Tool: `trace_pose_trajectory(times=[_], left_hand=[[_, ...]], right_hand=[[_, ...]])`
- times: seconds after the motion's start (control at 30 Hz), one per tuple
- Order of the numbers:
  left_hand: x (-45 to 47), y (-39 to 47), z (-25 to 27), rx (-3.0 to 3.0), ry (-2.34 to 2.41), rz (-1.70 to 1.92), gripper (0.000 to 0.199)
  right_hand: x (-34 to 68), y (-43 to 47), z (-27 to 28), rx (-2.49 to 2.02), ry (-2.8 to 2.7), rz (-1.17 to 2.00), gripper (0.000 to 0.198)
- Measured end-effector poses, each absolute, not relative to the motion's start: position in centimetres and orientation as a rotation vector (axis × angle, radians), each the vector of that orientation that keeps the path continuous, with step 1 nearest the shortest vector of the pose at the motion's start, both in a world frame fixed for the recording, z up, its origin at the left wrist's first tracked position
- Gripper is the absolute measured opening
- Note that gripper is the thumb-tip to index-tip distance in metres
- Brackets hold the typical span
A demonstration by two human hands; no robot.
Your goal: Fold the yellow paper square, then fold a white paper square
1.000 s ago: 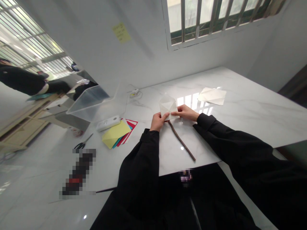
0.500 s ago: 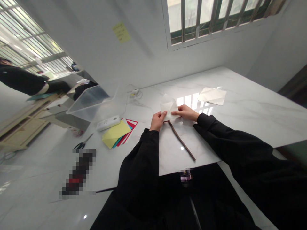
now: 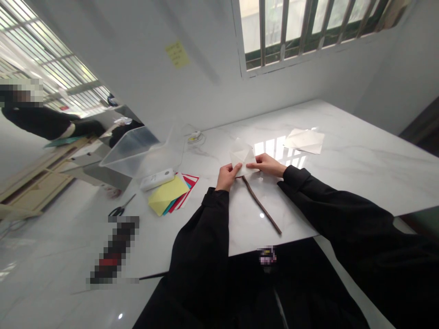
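Between my two hands is a folded, cream-white sheet of paper (image 3: 242, 154) with crease lines running to its middle. My left hand (image 3: 227, 176) grips its lower left edge, thumb on top. On the right side, my right hand (image 3: 269, 165) pinches the paper with its thumb laid over the front. A thin brown stick (image 3: 262, 205) lies on the white marbled table (image 3: 356, 160) below the paper; its upper end reaches the paper's lower edge. Whether the stick is joined to the paper, I cannot tell. The fingers behind the paper are hidden.
Left of my hands lie coloured papers (image 3: 168, 194), a white power strip (image 3: 157, 179) and scissors (image 3: 121, 208). A clear plastic bin (image 3: 133, 155) stands behind them. More cream paper (image 3: 304, 140) lies at the back right. A person (image 3: 37, 119) sits at far left.
The view has shifted slightly, so everything sits a little lower in the picture. Both hands keep their grip on the paper; my right thumb has moved slightly across it.
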State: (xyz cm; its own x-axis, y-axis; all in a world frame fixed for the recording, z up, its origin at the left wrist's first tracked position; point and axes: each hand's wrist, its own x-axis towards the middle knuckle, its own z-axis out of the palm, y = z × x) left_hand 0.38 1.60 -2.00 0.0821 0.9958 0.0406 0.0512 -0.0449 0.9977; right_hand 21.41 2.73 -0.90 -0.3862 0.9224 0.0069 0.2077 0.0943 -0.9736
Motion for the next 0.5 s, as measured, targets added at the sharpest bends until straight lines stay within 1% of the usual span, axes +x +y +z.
trace_pose_trajectory(times=[0.5], left_hand=[[0.5, 0.83, -1.19, 1.436, 1.188, 1.109, 0.051]], right_hand=[[21.11, 2.41, -0.6, -1.063, -1.66, 1.297, 0.052]])
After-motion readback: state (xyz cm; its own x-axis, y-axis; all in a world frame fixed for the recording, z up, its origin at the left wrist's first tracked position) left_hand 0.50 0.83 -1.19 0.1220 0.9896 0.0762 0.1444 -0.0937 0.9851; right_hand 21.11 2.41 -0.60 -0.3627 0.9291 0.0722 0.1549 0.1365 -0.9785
